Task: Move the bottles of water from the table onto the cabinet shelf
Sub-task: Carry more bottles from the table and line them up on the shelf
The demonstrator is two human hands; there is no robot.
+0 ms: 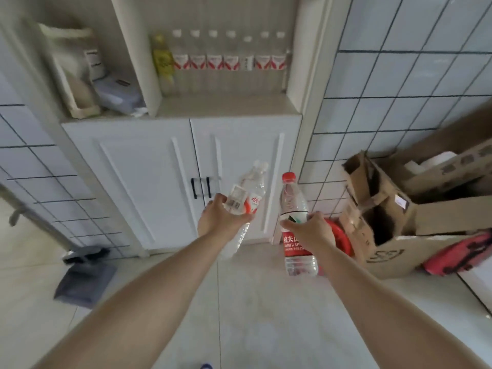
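Clear, glossy plastic bottle with a white cap and shiny paper-like label, in the left hand. Second clear plastic bottle, red plastic cap, glossy red wrap label, in the right hand. White cabinet looks painted, smooth and satin, with dark metal-looking handles. Wall tiles are pale, smooth and faintly glossy with dark grout. Floor is light, smooth tile. Brown cardboard boxes are matt and creased. Shelf bottles are clear plastic, blurred.
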